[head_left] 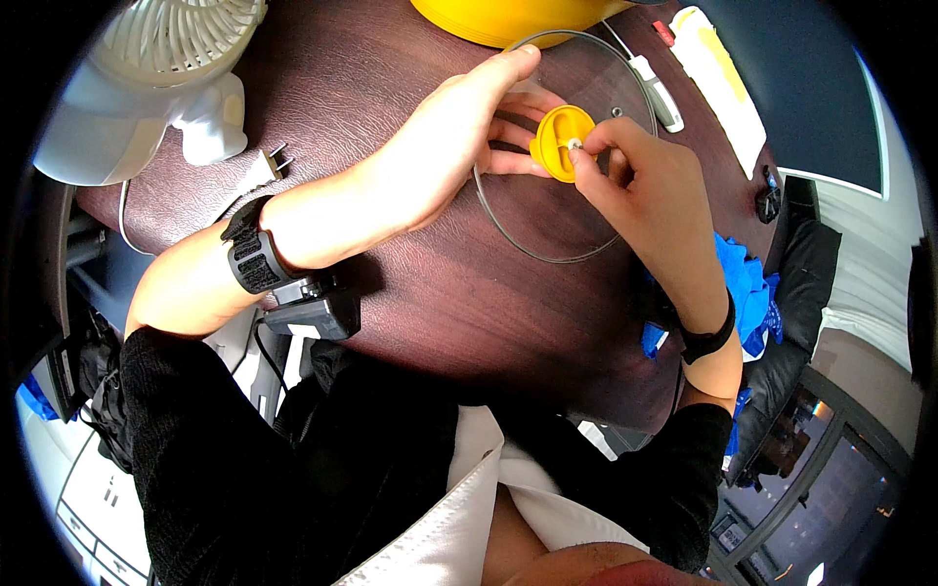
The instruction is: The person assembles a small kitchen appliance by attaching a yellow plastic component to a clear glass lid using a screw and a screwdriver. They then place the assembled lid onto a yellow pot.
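A round clear glass lid [540,257] with a thin metal rim is over the table, a yellow knob [560,123] near its middle. My left hand [457,137] lies across the rim on the left, thumb stretched along the lid and fingertips against the knob; whether those fingers are over or behind the glass, I cannot tell. From the right, my right hand [643,174] pinches with thumb and index finger at a small whitish piece [575,145] in the knob's hollow. The fingertips partly hide this piece. A small metal ring [617,112] sits in the glass.
The dark red-brown table [430,293] carries a white fan [147,117] and a plug [266,168] at left. A yellow rounded vessel [469,20] stands at the far side. Beyond the lid lie a white-grey handheld piece [657,93] and a yellow-white box [718,83]. Blue cloth [747,288] hangs at right.
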